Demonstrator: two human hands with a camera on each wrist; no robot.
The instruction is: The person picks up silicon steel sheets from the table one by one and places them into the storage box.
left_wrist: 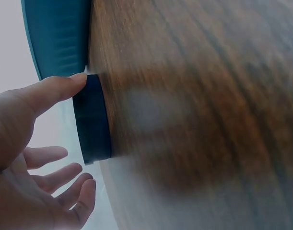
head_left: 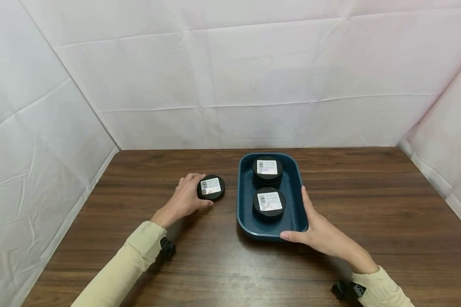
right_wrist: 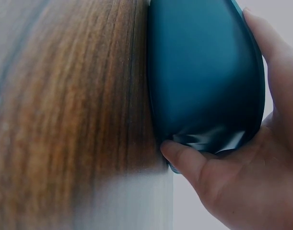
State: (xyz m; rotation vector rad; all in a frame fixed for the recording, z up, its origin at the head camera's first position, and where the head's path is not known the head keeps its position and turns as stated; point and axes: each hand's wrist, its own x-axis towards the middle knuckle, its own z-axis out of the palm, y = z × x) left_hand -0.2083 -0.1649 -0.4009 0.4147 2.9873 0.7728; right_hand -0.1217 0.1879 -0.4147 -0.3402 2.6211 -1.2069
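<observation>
My left hand (head_left: 186, 194) is spread around a flat, round black container (head_left: 211, 188) that lies on the table, white label up. In the left wrist view the thumb touches this container's edge, while the other fingers hang loosely bent with a gap to it. At the near right corner of a dark blue tray (head_left: 243, 183), my right hand (head_left: 322, 232) rests with thumb and fingers extended. Its thumb (right_wrist: 182, 155) presses the tray's outer wall. Inside the tray sit a far black container (head_left: 266, 167), apparently stacked on another, and a near black container (head_left: 269, 202).
All of this stands on a brown wood-grain table (head_left: 369, 192). White creased sheets (head_left: 253, 76) hang behind the table and at both sides. A black strap device (head_left: 167, 248) sits at the left wrist, with another dark device (head_left: 347, 290) at the right.
</observation>
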